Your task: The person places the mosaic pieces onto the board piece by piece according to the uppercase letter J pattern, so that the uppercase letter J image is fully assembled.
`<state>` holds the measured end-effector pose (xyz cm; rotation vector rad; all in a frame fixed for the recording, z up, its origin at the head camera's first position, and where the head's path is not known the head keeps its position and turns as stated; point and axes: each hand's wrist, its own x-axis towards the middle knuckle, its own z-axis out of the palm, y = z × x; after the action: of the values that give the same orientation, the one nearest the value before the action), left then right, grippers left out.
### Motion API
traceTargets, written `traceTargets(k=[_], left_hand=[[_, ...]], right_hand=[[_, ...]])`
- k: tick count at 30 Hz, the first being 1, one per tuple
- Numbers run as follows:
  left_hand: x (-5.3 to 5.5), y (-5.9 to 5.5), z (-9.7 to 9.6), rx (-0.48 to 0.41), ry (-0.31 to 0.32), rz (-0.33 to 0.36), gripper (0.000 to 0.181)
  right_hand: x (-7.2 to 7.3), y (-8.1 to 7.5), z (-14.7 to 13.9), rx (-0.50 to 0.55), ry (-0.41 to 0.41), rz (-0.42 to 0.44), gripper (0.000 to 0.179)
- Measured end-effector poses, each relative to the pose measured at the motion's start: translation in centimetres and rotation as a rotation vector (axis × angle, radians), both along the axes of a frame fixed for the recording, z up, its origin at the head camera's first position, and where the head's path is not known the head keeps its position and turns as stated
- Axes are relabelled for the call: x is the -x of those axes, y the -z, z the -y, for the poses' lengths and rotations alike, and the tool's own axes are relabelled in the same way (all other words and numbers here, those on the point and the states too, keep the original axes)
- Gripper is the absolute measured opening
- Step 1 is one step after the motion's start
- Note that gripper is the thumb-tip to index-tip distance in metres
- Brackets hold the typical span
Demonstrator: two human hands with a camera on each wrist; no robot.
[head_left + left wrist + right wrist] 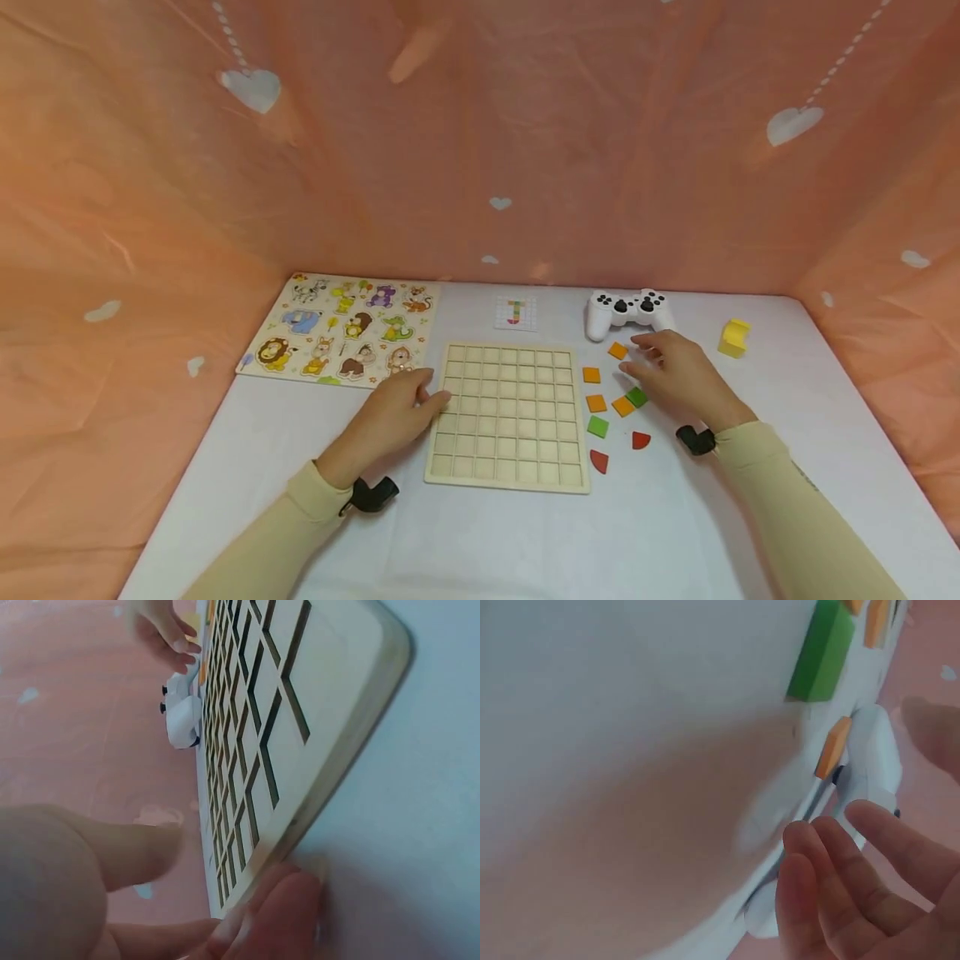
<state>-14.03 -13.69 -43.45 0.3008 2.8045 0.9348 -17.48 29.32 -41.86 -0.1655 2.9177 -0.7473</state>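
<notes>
A wooden grid board [510,417] with bare square cells lies mid-table. At its left edge is my left hand [393,412], fingertips touching the side of the board [337,727] while the thumb [142,851] stays raised apart from it. My right hand [678,375] hovers empty over the table, fingers loosely bent. Near it lie orange square tiles [618,351], a dark green tile [637,397], a light green tile [597,427] and two red quarter-round pieces [599,461]. In the right wrist view the green tile [821,656] sits beyond the fingers.
A white game controller [630,311] lies behind the tiles, close to my right hand. A small card [515,313] with a coloured J-shaped pattern is behind the board. An animal puzzle board [337,333] lies back left, a yellow curved block [733,338] right. Pink cloth surrounds the table.
</notes>
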Motion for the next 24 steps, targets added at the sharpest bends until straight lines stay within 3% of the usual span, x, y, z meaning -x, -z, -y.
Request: traceTargets(k=[4, 8, 24], left_hand=[[0.2, -0.2, -0.2, -0.014, 0.011, 0.083, 0.053], [0.1, -0.3, -0.4, -0.029, 0.011, 0.168, 0.065], [0.4, -0.5, -0.3, -0.119, -0.046, 0.325, 0.078]], right_hand=[[0.9, 0.0, 0.6, -0.033, 0.002, 0.043, 0.056], [1.5, 0.1, 1.0, -0.065, -0.009, 0.055, 0.051], [2.4, 0.5, 1.5, -0.077, 0.023, 0.041, 0.027]])
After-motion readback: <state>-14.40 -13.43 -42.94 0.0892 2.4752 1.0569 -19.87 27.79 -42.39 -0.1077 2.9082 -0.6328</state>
